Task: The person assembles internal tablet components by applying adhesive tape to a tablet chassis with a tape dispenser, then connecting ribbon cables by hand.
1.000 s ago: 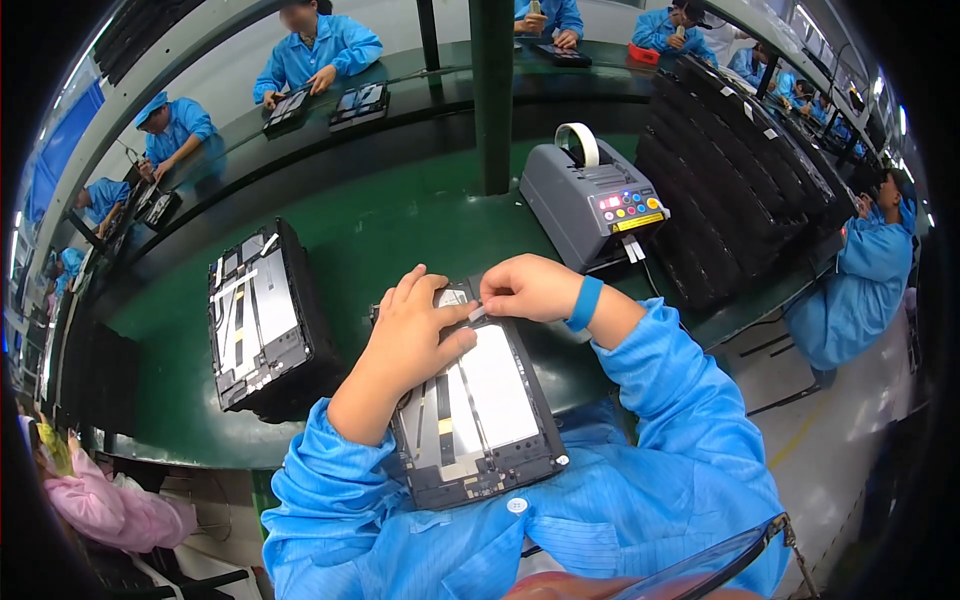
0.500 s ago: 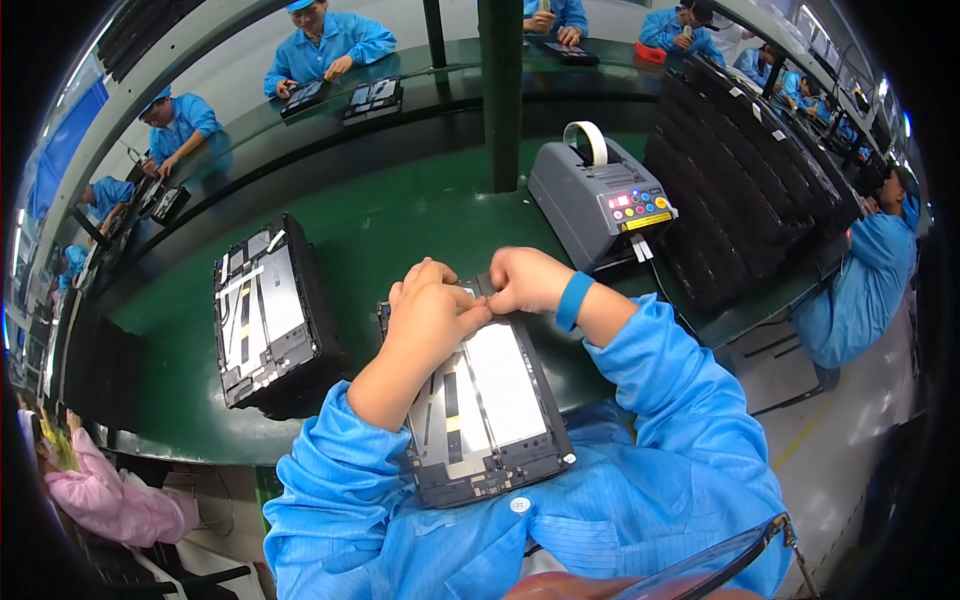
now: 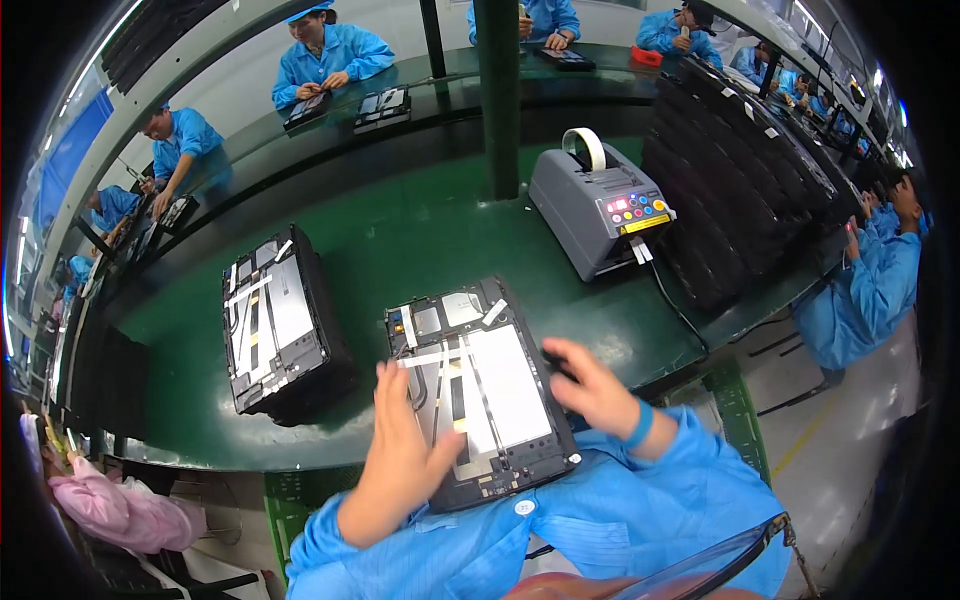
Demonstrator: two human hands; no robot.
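An opened tablet-like device [image 3: 510,385], its inner parts showing, lies in front of me at the bench edge, the near end close to my jacket. Inside it are a wide silvery-white panel, dark ribbon strips and several pieces of white tape, one slanted near the top right corner. My left hand [image 3: 400,440] is at the device's left side, fingers stretched and thumb apart over the panel. Beside the right edge is my right hand [image 3: 597,393], wearing a blue wristband [image 3: 637,425], its fingers spread and slightly blurred. Neither hand visibly holds anything.
A stack of similar opened devices [image 3: 275,325] stands to the left on the green bench [image 3: 400,235]. Back right is a grey tape dispenser [image 3: 600,205] with a white roll and a cable. Tall black stacks [image 3: 735,190] stand beyond it. Co-workers in blue sit across and around.
Both hands have come away from the device's top and parted, the left down to its left side, the right to its right edge. The slanted tape near the top right corner now shows.
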